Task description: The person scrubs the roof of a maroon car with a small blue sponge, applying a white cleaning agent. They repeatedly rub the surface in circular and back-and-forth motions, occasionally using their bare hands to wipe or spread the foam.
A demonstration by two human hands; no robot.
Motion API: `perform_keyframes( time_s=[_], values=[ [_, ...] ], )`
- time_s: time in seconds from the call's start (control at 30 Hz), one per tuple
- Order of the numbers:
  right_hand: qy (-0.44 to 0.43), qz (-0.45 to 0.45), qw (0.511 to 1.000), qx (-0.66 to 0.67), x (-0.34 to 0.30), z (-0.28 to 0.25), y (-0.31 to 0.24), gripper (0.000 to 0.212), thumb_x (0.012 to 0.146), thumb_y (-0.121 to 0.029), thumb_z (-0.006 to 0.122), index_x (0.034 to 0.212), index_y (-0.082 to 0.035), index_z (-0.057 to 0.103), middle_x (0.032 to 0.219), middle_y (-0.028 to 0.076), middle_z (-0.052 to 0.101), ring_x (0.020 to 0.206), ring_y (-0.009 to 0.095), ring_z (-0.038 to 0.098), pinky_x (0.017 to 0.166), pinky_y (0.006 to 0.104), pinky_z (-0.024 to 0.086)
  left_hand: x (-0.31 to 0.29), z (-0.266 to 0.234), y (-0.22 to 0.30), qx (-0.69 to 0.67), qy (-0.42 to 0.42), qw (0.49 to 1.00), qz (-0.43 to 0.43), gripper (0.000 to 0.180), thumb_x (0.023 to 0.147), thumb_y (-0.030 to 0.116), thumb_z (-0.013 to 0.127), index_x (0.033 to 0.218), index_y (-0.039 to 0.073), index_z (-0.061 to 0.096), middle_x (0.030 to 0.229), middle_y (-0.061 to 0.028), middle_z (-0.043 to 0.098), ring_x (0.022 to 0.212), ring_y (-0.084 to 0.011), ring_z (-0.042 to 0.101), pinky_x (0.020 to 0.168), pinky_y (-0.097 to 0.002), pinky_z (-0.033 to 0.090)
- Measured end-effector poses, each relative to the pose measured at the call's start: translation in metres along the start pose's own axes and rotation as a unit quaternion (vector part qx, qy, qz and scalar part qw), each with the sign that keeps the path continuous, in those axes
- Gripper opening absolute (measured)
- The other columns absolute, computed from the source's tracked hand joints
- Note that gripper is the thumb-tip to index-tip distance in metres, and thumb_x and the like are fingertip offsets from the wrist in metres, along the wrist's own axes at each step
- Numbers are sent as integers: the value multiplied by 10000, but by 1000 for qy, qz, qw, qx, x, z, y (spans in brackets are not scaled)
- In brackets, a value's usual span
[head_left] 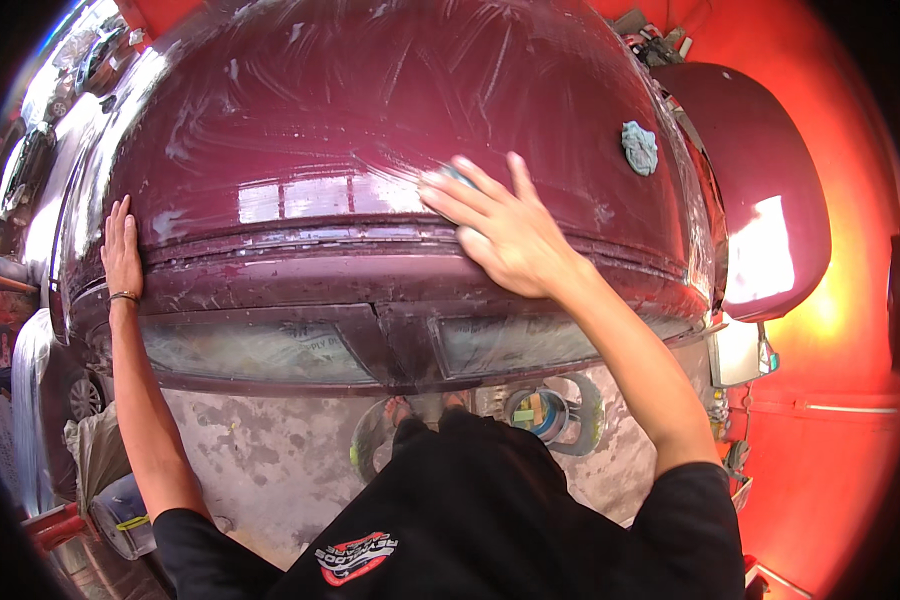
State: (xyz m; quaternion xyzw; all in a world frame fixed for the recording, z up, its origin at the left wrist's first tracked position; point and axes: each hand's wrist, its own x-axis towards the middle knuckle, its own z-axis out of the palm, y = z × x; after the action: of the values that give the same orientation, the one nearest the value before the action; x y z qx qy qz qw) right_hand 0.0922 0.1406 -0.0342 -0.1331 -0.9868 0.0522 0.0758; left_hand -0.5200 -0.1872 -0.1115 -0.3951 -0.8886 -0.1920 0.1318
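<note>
A dark red car roof [360, 120], streaked with pale smears and wet-looking marks, stretches out in front of me. My left hand [122, 250] lies flat on the roof's left edge, its fingers stretched out and holding nothing. Toward the middle of the roof, my right hand [505, 225] presses down on a small blue-green pad [458, 176]. Most of that pad is hidden beneath the fingers, and its exact kind does not show. A crumpled light blue cloth [639, 148] rests on the roof to the right, apart from both hands.
Below the roof edge are side windows [250, 345] covered with filmy sheeting. A bucket [540, 412] with sponge-like pieces stands on the stained floor [260, 450] near my feet. An open dark red panel [770, 190] juts out right, by a red wall [820, 480]. Wrapped items [35, 400] stand left.
</note>
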Motion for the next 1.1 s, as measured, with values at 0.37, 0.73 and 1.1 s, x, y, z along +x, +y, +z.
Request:
perform_keyframes(
  time_s=[0.37,0.73,1.1],
  values=[
    [43,241,970,-3,137,-19,220,654,1142,-346,311,1782,-215,340,1888,16,246,1747,314,184,1332,793,97,1,-15,32,-48,-6,999,1,620,1210,586,272,1749,336,445,1852,-13,348,1738,-274,232,1374,-631,87],
    [-22,18,999,-40,100,-16,109,658,1135,-336,370,1781,-211,342,1865,47,298,1739,331,203,1370,736,90,-13,-29,38,-93,5,995,-21,602,1221,554,304,1700,278,540,1819,-59,415,1727,-285,267,1378,-583,109],
    [86,74,984,138,63,-12,109,570,1187,-332,356,1731,-197,464,1818,60,410,1718,309,280,1390,666,55,-33,-50,301,-35,-31,986,161,580,1167,523,399,1553,209,698,1746,-176,454,1615,-397,404,1288,-673,236]
  ],
)
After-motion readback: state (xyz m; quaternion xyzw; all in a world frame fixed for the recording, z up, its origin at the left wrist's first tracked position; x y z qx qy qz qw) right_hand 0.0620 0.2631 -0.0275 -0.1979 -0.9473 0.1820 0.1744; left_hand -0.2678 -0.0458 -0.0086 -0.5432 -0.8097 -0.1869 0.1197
